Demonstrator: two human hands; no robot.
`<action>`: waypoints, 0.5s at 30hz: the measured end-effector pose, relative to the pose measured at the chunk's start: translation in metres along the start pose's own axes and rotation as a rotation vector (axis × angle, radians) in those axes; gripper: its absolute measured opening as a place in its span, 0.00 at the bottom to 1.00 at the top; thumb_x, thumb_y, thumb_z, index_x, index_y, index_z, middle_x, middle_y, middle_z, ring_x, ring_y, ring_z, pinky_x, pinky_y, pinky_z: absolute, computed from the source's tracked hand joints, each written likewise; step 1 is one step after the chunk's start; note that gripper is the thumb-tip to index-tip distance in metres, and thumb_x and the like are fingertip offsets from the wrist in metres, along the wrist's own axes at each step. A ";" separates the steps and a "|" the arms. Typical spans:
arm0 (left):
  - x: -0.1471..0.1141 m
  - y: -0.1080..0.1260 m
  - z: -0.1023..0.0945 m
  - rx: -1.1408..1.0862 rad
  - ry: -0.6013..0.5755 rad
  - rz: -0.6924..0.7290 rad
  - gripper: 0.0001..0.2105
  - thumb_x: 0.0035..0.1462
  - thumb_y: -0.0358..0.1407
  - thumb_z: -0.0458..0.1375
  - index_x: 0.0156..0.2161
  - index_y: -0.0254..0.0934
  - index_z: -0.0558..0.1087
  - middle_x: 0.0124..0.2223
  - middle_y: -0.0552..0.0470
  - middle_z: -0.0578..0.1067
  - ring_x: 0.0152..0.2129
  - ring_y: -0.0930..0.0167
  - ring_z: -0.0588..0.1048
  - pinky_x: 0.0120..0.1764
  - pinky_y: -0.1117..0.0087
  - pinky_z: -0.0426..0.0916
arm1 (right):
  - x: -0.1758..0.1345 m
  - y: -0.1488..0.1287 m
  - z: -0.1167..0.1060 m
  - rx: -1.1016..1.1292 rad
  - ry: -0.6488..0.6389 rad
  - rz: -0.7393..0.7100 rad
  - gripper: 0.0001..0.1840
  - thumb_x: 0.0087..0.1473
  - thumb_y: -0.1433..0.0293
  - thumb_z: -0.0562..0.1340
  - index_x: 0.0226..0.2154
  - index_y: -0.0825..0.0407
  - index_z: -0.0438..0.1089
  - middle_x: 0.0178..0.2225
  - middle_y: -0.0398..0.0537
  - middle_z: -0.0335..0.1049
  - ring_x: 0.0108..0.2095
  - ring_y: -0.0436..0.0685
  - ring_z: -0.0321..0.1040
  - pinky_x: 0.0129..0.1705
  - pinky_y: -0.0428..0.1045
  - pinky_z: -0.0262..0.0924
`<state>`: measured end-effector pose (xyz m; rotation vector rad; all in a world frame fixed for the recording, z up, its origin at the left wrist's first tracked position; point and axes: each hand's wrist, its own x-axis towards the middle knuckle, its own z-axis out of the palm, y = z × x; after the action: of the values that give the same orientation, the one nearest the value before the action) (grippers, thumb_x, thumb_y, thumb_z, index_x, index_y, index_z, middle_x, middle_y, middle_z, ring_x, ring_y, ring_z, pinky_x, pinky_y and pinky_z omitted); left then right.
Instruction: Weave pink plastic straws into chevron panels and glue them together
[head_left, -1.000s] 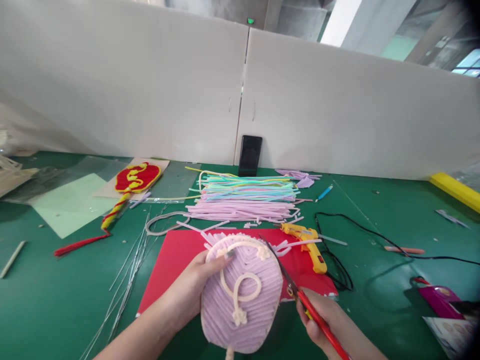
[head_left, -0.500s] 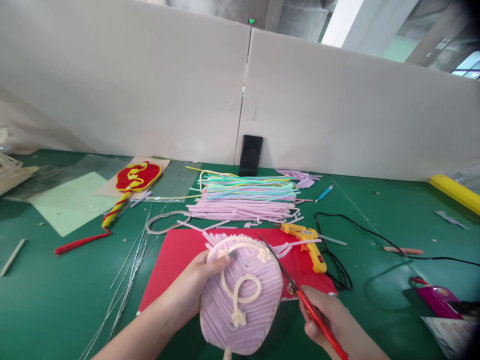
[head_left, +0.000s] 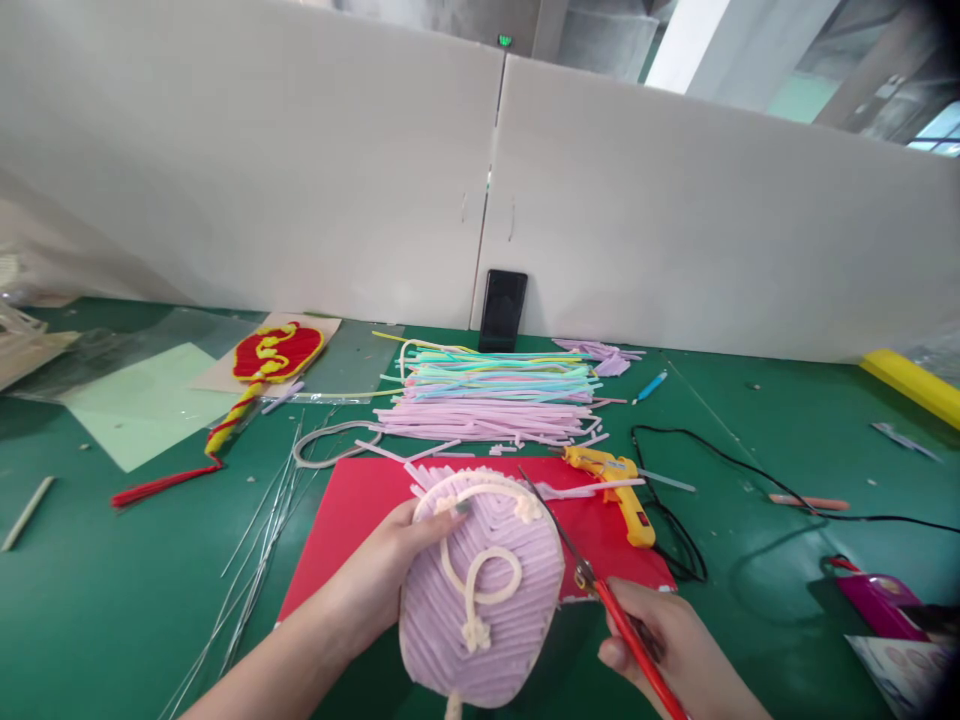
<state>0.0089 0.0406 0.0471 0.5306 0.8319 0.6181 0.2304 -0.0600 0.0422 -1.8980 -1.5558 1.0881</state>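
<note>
My left hand point(head_left: 405, 560) grips a lilac hand fan point(head_left: 517, 630) by its left edge, thumb lying on the front. The fan is covered in lilac pipe cleaners, with cream curls and small cream flowers on top; cut lilac ends stick out past its upper rim. In my right hand point(head_left: 660, 625) is a pair of scissors point(head_left: 626, 635) with red handles. Its dark blades point up and left along the fan's upper right edge; I cannot tell whether they touch it. Beneath the fan lies a red board point(head_left: 345, 530).
A yellow glue gun point(head_left: 615, 485) with a black cord rests on the board's right side. Behind lie pastel pipe cleaners point(head_left: 487, 415) and a phone point(head_left: 502, 310) leaning on the partition. At left are a red-and-yellow fan point(head_left: 247, 400) and thin wires point(head_left: 262, 540).
Lilac pieces right of the fan's upper edge show fewer loose ends now. The scissors and my right hand have shifted very slightly; my left hand keeps its hold on the fan.
</note>
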 end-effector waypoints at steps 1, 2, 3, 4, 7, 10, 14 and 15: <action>0.000 0.000 0.000 0.001 0.002 0.000 0.08 0.49 0.32 0.60 0.34 0.29 0.74 0.29 0.44 0.78 0.25 0.68 0.76 0.31 0.69 0.72 | 0.000 0.001 0.000 -0.002 0.002 0.008 0.18 0.40 0.63 0.59 0.16 0.51 0.47 0.17 0.36 0.44 0.19 0.46 0.42 0.20 0.42 0.44; 0.000 0.000 0.000 0.002 0.003 0.000 0.08 0.49 0.32 0.61 0.34 0.29 0.74 0.29 0.43 0.78 0.25 0.68 0.76 0.31 0.69 0.72 | 0.000 0.002 0.001 0.010 0.002 0.023 0.17 0.40 0.64 0.59 0.16 0.51 0.47 0.17 0.36 0.45 0.19 0.46 0.43 0.20 0.42 0.44; 0.000 0.000 0.000 0.003 0.003 0.000 0.08 0.49 0.32 0.61 0.34 0.29 0.74 0.29 0.43 0.78 0.25 0.68 0.76 0.31 0.69 0.72 | 0.000 0.002 0.001 0.030 0.000 0.045 0.17 0.39 0.65 0.60 0.16 0.51 0.48 0.17 0.36 0.46 0.19 0.46 0.44 0.20 0.42 0.45; 0.000 0.001 -0.001 0.004 0.004 -0.001 0.08 0.48 0.33 0.61 0.34 0.29 0.74 0.29 0.43 0.78 0.25 0.68 0.76 0.31 0.69 0.72 | 0.000 0.002 0.002 0.050 -0.002 0.067 0.17 0.38 0.66 0.60 0.16 0.51 0.48 0.17 0.36 0.46 0.19 0.46 0.45 0.20 0.41 0.46; 0.001 0.002 -0.001 0.005 0.007 -0.007 0.09 0.48 0.33 0.61 0.34 0.29 0.74 0.30 0.43 0.78 0.25 0.68 0.76 0.31 0.69 0.72 | -0.001 0.004 0.002 0.076 -0.005 0.090 0.16 0.38 0.66 0.59 0.16 0.51 0.48 0.17 0.36 0.48 0.19 0.46 0.48 0.20 0.41 0.47; 0.001 0.004 0.000 0.005 0.007 -0.013 0.09 0.47 0.33 0.62 0.35 0.30 0.73 0.30 0.43 0.78 0.25 0.67 0.77 0.32 0.68 0.72 | -0.002 0.007 0.002 0.071 -0.015 0.097 0.16 0.38 0.65 0.59 0.16 0.50 0.48 0.16 0.37 0.48 0.19 0.46 0.49 0.19 0.42 0.46; 0.000 0.005 0.000 0.008 0.007 -0.023 0.08 0.48 0.32 0.61 0.34 0.30 0.73 0.29 0.44 0.78 0.25 0.67 0.77 0.32 0.68 0.72 | -0.003 0.007 0.000 0.023 0.008 0.091 0.19 0.37 0.65 0.61 0.15 0.51 0.47 0.16 0.37 0.47 0.19 0.46 0.47 0.20 0.42 0.45; 0.000 0.005 0.000 0.009 0.008 -0.026 0.08 0.48 0.32 0.61 0.34 0.30 0.73 0.29 0.44 0.78 0.25 0.67 0.77 0.32 0.68 0.72 | -0.003 0.006 -0.001 0.023 0.008 0.091 0.19 0.37 0.64 0.61 0.14 0.51 0.48 0.16 0.37 0.47 0.19 0.46 0.47 0.20 0.42 0.45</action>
<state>0.0075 0.0439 0.0503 0.5251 0.8487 0.5935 0.2348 -0.0642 0.0386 -1.9718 -1.4586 1.1306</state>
